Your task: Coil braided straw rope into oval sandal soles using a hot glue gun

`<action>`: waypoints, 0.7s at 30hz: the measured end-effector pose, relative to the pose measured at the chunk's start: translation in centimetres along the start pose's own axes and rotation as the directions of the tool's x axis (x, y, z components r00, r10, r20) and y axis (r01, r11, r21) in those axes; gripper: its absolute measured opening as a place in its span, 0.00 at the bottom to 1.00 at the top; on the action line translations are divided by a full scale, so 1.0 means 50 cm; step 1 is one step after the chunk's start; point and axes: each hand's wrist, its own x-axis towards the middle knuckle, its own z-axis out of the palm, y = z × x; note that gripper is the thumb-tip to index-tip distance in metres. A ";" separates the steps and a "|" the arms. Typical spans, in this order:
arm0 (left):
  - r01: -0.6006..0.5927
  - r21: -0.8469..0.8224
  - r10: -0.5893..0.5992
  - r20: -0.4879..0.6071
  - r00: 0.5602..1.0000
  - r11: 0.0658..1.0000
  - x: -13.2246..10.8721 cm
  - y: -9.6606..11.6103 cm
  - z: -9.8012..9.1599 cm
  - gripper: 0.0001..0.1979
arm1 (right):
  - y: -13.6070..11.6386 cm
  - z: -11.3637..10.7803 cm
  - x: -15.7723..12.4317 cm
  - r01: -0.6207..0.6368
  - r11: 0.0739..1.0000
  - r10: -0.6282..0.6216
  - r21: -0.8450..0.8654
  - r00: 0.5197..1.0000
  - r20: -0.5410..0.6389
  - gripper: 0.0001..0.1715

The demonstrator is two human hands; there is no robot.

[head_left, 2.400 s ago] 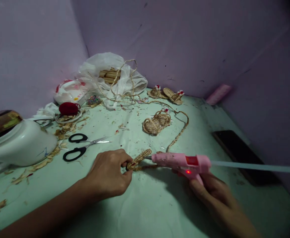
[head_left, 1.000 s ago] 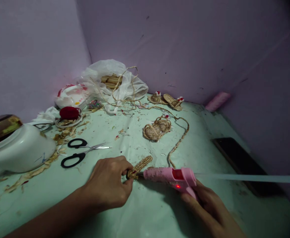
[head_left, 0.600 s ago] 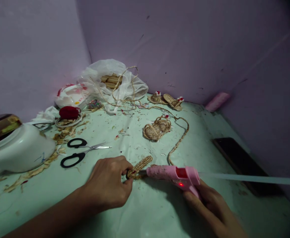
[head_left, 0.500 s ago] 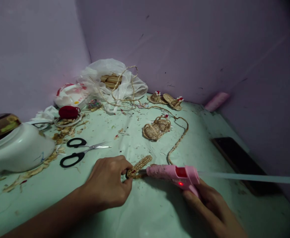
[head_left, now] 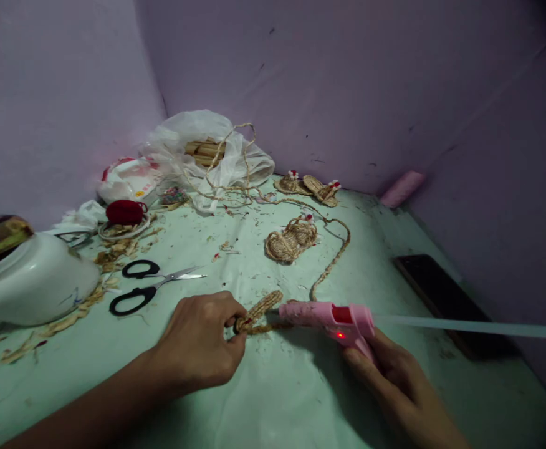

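My left hand (head_left: 207, 340) pinches one end of a small piece of braided straw cord (head_left: 263, 310) just above the table. The cord's tail runs right, passes behind the glue gun, and curves up as a long braided rope (head_left: 333, 265). In my right hand (head_left: 394, 380) is a pink hot glue gun (head_left: 320, 313), its red light on and a long clear glue stick (head_left: 478, 325) jutting from its back. The gun's tip points left, close beside the coiled straw. Whether it touches the straw I cannot make out.
Black-handled scissors (head_left: 154, 287) lie left of my hand. Beyond are a miniature woven slipper pair (head_left: 292, 240) and another pair (head_left: 320, 189). A plastic bag (head_left: 249, 163), red yarn (head_left: 126, 212) and a white pot (head_left: 43, 280) stand behind and left. A phone (head_left: 445, 299) lies right.
The glue gun's tip has drawn back to the right from the pinched end of the straw piece. My left hand keeps its pinch. The whole view has shifted slightly.
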 end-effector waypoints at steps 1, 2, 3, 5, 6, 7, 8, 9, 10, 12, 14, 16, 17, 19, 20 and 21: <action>-0.005 -0.001 0.005 -0.002 1.000 1.000 0.000 0.000 0.000 0.11 | -0.004 0.000 0.000 -0.007 1.000 0.007 -0.003 1.000 0.004 0.22; -0.009 -0.002 0.009 -0.003 1.000 1.000 0.001 -0.001 0.001 0.11 | -0.009 0.000 0.001 -0.014 1.000 0.014 -0.002 1.000 0.013 0.21; -0.010 -0.002 0.010 -0.003 1.000 1.000 0.001 -0.001 0.002 0.11 | -0.014 -0.001 0.003 -0.021 1.000 0.021 0.003 0.999 0.029 0.20; -0.010 -0.002 0.010 -0.005 1.000 1.000 0.001 -0.002 0.003 0.12 | -0.024 -0.003 0.008 -0.028 0.999 0.026 0.028 0.997 0.074 0.19; -0.012 -0.003 0.012 -0.009 1.000 1.000 0.001 -0.003 0.004 0.12 | -0.029 -0.005 0.011 -0.024 0.999 0.020 0.039 0.995 0.101 0.19; -0.015 -0.004 0.015 -0.012 1.000 1.000 0.001 -0.003 0.005 0.12 | -0.032 -0.007 0.014 -0.011 0.999 0.005 0.048 0.991 0.136 0.19; -0.017 -0.005 0.017 -0.015 1.000 1.000 0.000 -0.003 0.005 0.12 | -0.033 -0.010 0.018 0.009 0.998 -0.018 0.054 0.986 0.168 0.19; -0.021 -0.005 0.021 -0.017 1.000 1.000 0.000 -0.003 0.005 0.12 | -0.033 -0.012 0.021 0.033 0.998 -0.044 0.058 0.980 0.194 0.19; -0.024 -0.006 0.023 -0.019 1.000 1.000 0.000 -0.003 0.005 0.12 | -0.031 -0.015 0.024 0.055 0.997 -0.067 0.060 0.974 0.216 0.20; -0.025 -0.007 0.025 -0.022 0.999 1.000 0.000 -0.003 0.005 0.12 | -0.026 -0.020 0.027 0.084 0.994 -0.097 0.064 0.965 0.244 0.19; -0.021 -0.008 0.021 -0.019 1.000 1.000 0.001 -0.003 0.005 0.12 | -0.022 -0.022 0.028 0.081 0.994 -0.096 0.070 0.965 0.244 0.18; -0.016 -0.010 0.015 -0.017 1.000 1.000 0.002 -0.003 0.005 0.11 | -0.021 -0.022 0.025 0.063 0.996 -0.077 0.064 0.967 0.241 0.16; -0.017 -0.011 0.017 -0.015 1.000 1.000 0.002 -0.003 0.005 0.12 | -0.022 -0.021 0.022 0.055 0.997 -0.068 0.059 0.969 0.238 0.15; -0.023 -0.012 0.023 -0.015 1.000 1.000 0.002 -0.004 0.005 0.12 | -0.025 -0.019 0.018 0.036 0.998 -0.047 0.054 0.975 0.215 0.14; -0.026 -0.013 0.026 -0.016 1.000 1.000 0.002 -0.004 0.005 0.12 | -0.026 -0.018 0.016 0.027 0.998 -0.037 0.056 0.979 0.201 0.15; -0.028 -0.014 0.028 -0.017 0.999 1.000 0.002 -0.004 0.005 0.12 | -0.028 -0.018 0.015 0.024 0.998 -0.035 0.059 0.980 0.195 0.15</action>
